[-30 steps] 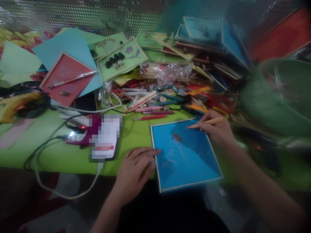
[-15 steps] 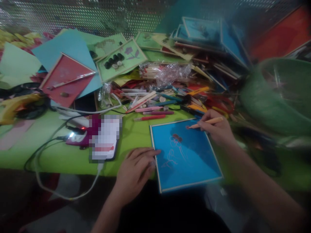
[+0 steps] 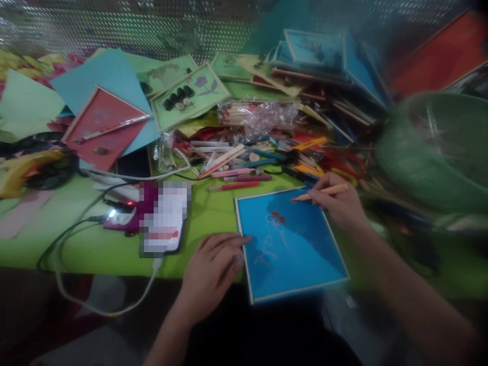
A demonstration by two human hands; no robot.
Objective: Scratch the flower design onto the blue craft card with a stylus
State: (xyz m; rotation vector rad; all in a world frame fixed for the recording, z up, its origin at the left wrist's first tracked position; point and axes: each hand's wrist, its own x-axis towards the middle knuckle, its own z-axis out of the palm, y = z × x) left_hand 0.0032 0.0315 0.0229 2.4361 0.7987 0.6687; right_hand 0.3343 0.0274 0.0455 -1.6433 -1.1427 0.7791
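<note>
A blue board with a pale frame lies at the table's front edge, bearing a flower drawing in thin pinkish lines with a few darker petals. My right hand is closed on an orange pen; the pen's tip is at the board's upper part, by a small dark mark. On the board's left edge rests my left hand, its fingers loosely extended and one fingertip over the frame. It holds nothing that I can see.
A phone on a white cable lies left of the board. Behind are scattered pens, a red framed board and a green framed board. A large green basin stands at right, a yellow tool at far left.
The view has shifted very slightly. My right hand and the pen have moved a tiny bit left; my left hand stays on the board's edge.
</note>
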